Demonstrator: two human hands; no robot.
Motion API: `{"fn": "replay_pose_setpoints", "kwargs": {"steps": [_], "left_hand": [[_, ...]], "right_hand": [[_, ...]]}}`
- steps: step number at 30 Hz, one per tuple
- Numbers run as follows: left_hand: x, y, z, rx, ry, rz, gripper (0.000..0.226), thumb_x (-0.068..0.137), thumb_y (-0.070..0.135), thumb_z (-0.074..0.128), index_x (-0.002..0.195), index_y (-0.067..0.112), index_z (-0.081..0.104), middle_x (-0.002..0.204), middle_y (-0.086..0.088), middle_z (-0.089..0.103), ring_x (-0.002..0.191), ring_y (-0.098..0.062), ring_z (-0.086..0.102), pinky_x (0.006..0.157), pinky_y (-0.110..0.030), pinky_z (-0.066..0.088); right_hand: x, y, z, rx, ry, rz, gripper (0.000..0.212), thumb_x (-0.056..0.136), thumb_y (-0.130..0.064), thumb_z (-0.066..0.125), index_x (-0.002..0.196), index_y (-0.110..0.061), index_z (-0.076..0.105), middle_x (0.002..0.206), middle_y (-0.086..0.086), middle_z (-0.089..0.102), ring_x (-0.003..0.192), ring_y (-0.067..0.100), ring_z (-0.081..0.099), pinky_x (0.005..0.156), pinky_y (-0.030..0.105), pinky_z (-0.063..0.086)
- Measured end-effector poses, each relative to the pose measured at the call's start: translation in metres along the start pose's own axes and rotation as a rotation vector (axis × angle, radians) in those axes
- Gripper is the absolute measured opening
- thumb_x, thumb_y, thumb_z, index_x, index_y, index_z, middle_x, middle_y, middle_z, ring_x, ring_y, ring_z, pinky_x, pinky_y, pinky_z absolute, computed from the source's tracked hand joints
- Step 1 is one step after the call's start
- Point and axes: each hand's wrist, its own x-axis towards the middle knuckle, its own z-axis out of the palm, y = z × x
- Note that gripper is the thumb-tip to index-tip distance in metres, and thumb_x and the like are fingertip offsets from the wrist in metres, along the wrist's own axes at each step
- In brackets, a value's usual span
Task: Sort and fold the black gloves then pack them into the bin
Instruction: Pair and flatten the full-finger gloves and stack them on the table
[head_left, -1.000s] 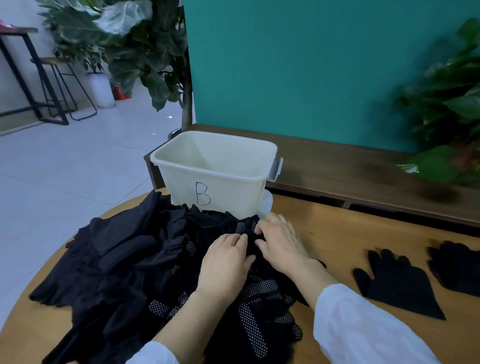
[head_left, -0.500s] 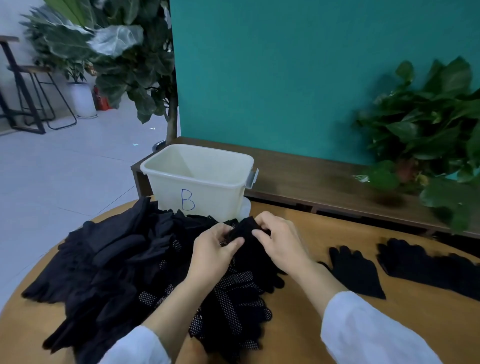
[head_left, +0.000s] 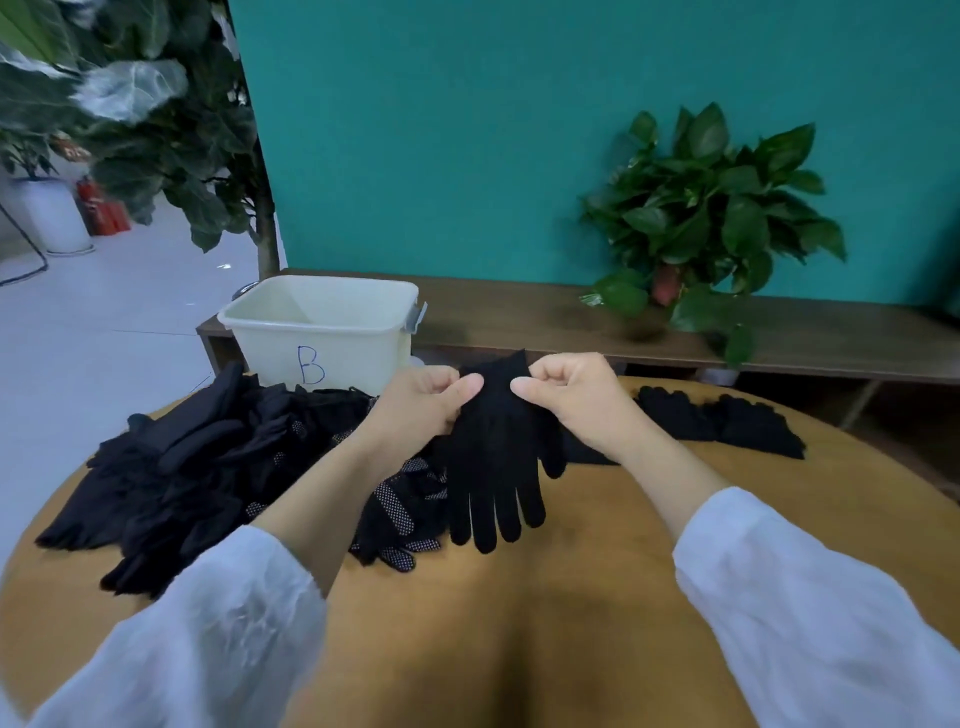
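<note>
A plain black glove (head_left: 496, 457) hangs in front of me, cuff up and fingers pointing down over the table. My left hand (head_left: 421, 405) pinches the cuff's left side, and my right hand (head_left: 576, 397) pinches its right side. A heap of black gloves (head_left: 208, 467), some with white dots, covers the left of the round wooden table (head_left: 597, 597). Behind the heap stands the white bin (head_left: 322, 332), marked "B", and no gloves show inside it. Two black gloves (head_left: 727, 421) lie flat at the right, partly hidden by my right wrist.
A low wooden bench (head_left: 519, 322) runs behind the table against a teal wall. On the bench sits a leafy potted plant (head_left: 711, 218). A tall plant (head_left: 156, 114) stands at the left over white floor.
Both hands have lifted one plain glove out of the heap and now hold it up by its cuff. My view has swung to the right and upward.
</note>
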Motion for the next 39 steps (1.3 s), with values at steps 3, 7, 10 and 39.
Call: {"fn": "replay_pose_setpoints", "kwargs": {"steps": [3, 7, 10, 39], "left_hand": [[-0.003, 0.002, 0.019, 0.060, -0.015, -0.016, 0.040, 0.098, 0.032, 0.059, 0.070, 0.002, 0.062, 0.066, -0.005, 0.052, 0.066, -0.018, 0.049, 0.070, -0.029, 0.047], [0.000, 0.010, 0.040, 0.117, -0.022, 0.022, 0.034, 0.099, 0.019, 0.057, 0.067, 0.012, 0.062, 0.057, 0.003, 0.060, 0.056, -0.007, 0.055, 0.061, -0.019, 0.050], [0.005, 0.014, 0.048, 0.097, -0.037, 0.099, 0.026, 0.098, 0.017, 0.060, 0.081, 0.000, 0.068, 0.084, -0.021, 0.072, 0.076, -0.022, 0.068, 0.078, -0.032, 0.058], [-0.104, -0.114, 0.113, 1.123, -0.379, 0.202, 0.058, 0.106, 0.039, 0.023, 0.155, 0.007, 0.021, 0.162, -0.007, 0.018, 0.151, -0.017, 0.012, 0.122, -0.027, 0.010]], "right_hand": [[-0.019, 0.009, -0.014, -0.039, 0.005, 0.034, 0.039, 0.091, -0.017, 0.067, 0.072, 0.011, 0.048, 0.063, 0.010, 0.043, 0.060, 0.018, 0.039, 0.060, 0.029, 0.034], [-0.027, 0.024, -0.030, -0.055, 0.052, 0.058, 0.039, 0.091, -0.016, 0.066, 0.071, 0.011, 0.045, 0.062, 0.009, 0.040, 0.058, 0.019, 0.034, 0.060, 0.029, 0.030], [-0.030, 0.027, -0.041, -0.071, 0.098, 0.033, 0.039, 0.091, -0.015, 0.066, 0.065, 0.004, 0.043, 0.057, 0.008, 0.038, 0.053, 0.016, 0.034, 0.054, 0.026, 0.031], [-0.177, 0.121, 0.020, -0.843, -0.167, -0.015, 0.055, 0.105, -0.035, 0.029, 0.154, -0.011, 0.022, 0.161, 0.003, 0.020, 0.149, 0.012, 0.013, 0.115, 0.018, -0.002]]}}
